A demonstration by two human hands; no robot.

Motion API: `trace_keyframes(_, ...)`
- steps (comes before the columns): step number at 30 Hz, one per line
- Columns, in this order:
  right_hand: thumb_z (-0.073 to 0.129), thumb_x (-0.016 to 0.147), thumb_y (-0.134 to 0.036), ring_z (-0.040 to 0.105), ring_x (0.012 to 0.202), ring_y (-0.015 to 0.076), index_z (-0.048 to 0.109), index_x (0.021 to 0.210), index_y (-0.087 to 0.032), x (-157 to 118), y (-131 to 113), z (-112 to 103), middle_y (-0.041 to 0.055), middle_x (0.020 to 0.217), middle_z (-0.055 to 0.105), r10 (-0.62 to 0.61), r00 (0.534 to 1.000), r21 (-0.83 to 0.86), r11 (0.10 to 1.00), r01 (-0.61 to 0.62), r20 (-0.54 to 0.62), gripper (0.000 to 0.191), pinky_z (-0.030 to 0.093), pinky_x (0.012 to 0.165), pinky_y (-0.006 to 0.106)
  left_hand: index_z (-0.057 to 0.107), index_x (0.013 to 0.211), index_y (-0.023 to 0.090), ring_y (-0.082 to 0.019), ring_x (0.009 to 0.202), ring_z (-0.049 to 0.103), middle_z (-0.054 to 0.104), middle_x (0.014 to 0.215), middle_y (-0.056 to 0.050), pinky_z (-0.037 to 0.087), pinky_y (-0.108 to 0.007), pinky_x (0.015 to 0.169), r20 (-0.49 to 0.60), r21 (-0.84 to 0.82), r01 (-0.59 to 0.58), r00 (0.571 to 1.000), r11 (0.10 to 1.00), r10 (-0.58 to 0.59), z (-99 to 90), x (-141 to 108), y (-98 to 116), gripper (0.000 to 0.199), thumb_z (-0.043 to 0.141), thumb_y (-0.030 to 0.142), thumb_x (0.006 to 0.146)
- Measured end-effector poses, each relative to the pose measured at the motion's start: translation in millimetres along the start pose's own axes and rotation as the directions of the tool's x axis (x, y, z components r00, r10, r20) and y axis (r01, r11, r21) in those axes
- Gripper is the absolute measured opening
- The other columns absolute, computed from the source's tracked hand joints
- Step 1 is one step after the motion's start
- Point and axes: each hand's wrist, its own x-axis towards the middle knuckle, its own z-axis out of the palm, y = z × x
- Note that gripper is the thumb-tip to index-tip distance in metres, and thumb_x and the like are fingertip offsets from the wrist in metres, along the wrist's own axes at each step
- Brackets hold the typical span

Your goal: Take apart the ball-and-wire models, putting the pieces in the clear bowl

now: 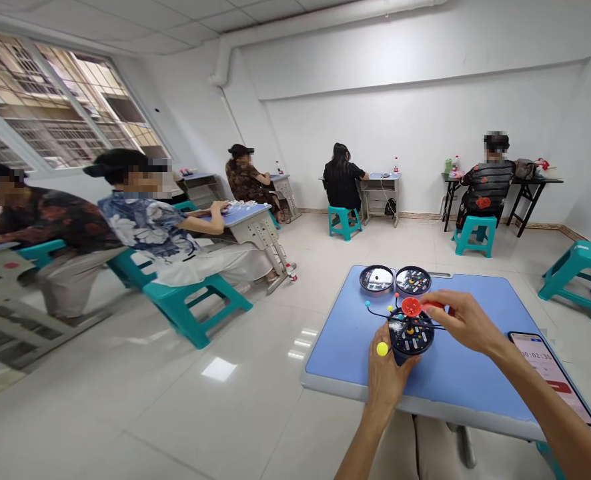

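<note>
On the blue desk [345, 340] stands a round black base [415, 341] with small coloured planets printed on it. Thin black arms with coloured balls, among them a yellow ball [382, 349] and a blue ball [367, 304], reach out from its middle. A red cup-shaped piece [411, 307] sits above the centre. My left hand [388, 370] grips the near left side of the base. My right hand [458, 319] is closed at the right of the red piece, fingertips on something red whose shape is partly hidden.
Two round black-rimmed dishes [376, 279] lie at the desk's back edge. A phone [550, 373] showing a timer lies at the right. Several people sit at other desks; a teal stool [583, 277] stands to the right.
</note>
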Motion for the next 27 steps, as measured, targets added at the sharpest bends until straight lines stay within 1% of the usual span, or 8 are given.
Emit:
trace_keyframes(4,0.046,0.087,-0.039,0.053,0.058,0.0134,0.073,0.094,-0.022,-1,1,-3,0.0026,0.075,0.066,0.124,0.992,0.095,0.988,-0.120,-0.036,0.032,0.040,0.056,0.026,0.033,0.147,0.022,-0.034,0.134,0.044,0.049,0.143,-0.014,0.037,-0.050,0.111,-0.028,0.048,0.030,0.999,0.998,-0.029,5.2,-1,-6,0.093,0.078,0.045,0.068)
trace_keyframes(8,0.037,0.085,-0.040,0.040,0.045,0.0112,0.060,0.071,-0.019,-12,11,1,-0.0025,0.050,0.047,0.347,0.922,0.349,0.854,-0.386,0.171,0.035,0.029,0.045,0.023,0.027,0.150,0.018,-0.036,0.136,0.042,0.047,0.145,-0.018,0.038,-0.050,0.110,-0.027,0.100,0.074,0.997,0.992,-0.072,10.8,-1,-13,0.105,0.080,0.049,0.064)
trace_keyframes(11,0.044,0.082,-0.044,0.037,0.047,0.0104,0.050,0.056,-0.019,-34,29,23,-0.0034,0.047,0.041,0.424,0.872,0.179,0.864,-0.470,0.243,0.037,0.025,0.047,0.023,0.027,0.149,0.018,-0.036,0.135,0.043,0.047,0.144,-0.018,0.038,-0.051,0.110,-0.030,0.158,0.074,0.997,0.985,-0.071,14.0,0,-15,0.109,0.081,0.050,0.061)
trace_keyframes(14,0.047,0.081,-0.032,0.045,0.056,0.0124,0.053,0.059,-0.019,-51,48,52,-0.0015,0.055,0.052,0.459,0.882,-0.112,0.887,-0.448,0.109,0.026,0.027,0.053,0.024,0.026,0.149,0.019,-0.037,0.137,0.040,0.046,0.146,-0.018,0.035,-0.053,0.111,-0.027,0.225,0.067,0.998,0.972,-0.063,16.2,2,-14,0.113,0.083,0.051,0.057)
trace_keyframes(17,0.041,0.088,-0.033,0.053,0.063,0.0157,0.057,0.064,-0.020,-53,59,71,0.0027,0.066,0.063,0.553,0.833,-0.281,0.796,-0.536,-0.023,0.031,0.027,0.055,0.026,0.024,0.149,0.020,-0.037,0.139,0.038,0.042,0.149,-0.018,0.033,-0.054,0.112,-0.009,0.255,0.046,0.999,0.966,-0.045,16.4,6,-13,0.116,0.084,0.053,0.056)
trace_keyframes(21,0.046,0.088,-0.051,0.059,0.064,0.0183,0.056,0.062,-0.021,-43,60,76,0.0050,0.064,0.066,0.650,0.758,-0.295,0.714,-0.635,-0.057,0.040,0.029,0.054,0.026,0.023,0.147,0.019,-0.036,0.141,0.035,0.039,0.150,-0.019,0.031,-0.053,0.113,0.043,0.259,0.044,0.997,0.965,-0.057,15.5,12,-13,0.116,0.083,0.056,0.055)
trace_keyframes(24,0.049,0.085,-0.049,0.060,0.057,0.0163,0.053,0.055,-0.021,-35,60,74,0.0040,0.055,0.065,0.710,0.704,-0.191,0.691,-0.697,0.002,0.041,0.033,0.053,0.025,0.022,0.147,0.020,-0.035,0.141,0.035,0.038,0.151,-0.018,0.030,-0.052,0.114,0.062,0.252,0.050,0.996,0.967,-0.067,17.0,15,-13,0.119,0.084,0.057,0.053)
trace_keyframes(27,0.053,0.080,-0.042,0.059,0.049,0.0142,0.052,0.051,-0.021,-31,62,75,0.0029,0.049,0.064,0.754,0.653,-0.086,0.657,-0.749,0.072,0.036,0.037,0.051,0.024,0.022,0.148,0.020,-0.034,0.135,0.043,0.043,0.148,-0.017,0.032,-0.052,0.113,0.032,0.247,0.048,0.998,0.968,-0.058,21.1,16,-13,0.115,0.082,0.055,0.056)
